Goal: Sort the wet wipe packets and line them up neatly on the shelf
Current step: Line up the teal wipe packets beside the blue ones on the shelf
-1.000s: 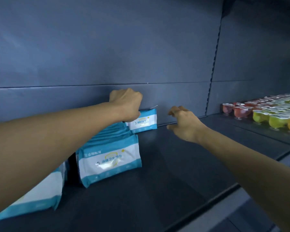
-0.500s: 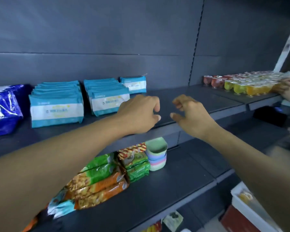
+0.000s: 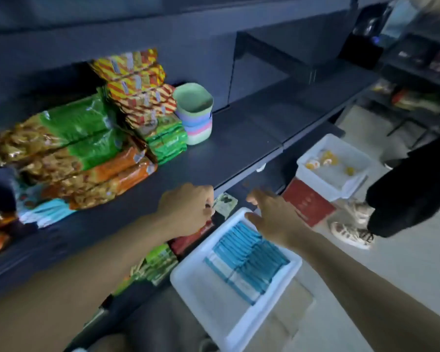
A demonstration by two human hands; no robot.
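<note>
Both bare arms reach forward and down over a white bin point(image 3: 188, 278) that sits on the floor below a dark shelf point(image 3: 234, 138). The wet wipe packets point(image 3: 244, 260), blue and white, stand packed on edge in a row inside that bin, filling its far and right part while the near-left part of its bottom is bare. The left hand point(image 3: 186, 209) hovers above the front edge of the shelf with its fingers curled in on themselves and nothing visible in its grasp. The right hand point(image 3: 272, 217) is loosely spread, fingers relaxed and pointing forward, holding nothing; it hangs just over the far corner of the bin and the far end of the packets, and whether it touches them cannot be told through the blur. On the shelf lie green and orange snack bags point(image 3: 69, 148), red-and-yellow striped packs point(image 3: 137, 82) stacked behind them, and a nest of pastel cups point(image 3: 196, 115) beside them. To the right on the floor stands a second white bin point(image 3: 335, 163), and beyond it another person's patterned shoes point(image 3: 351, 235).
</note>
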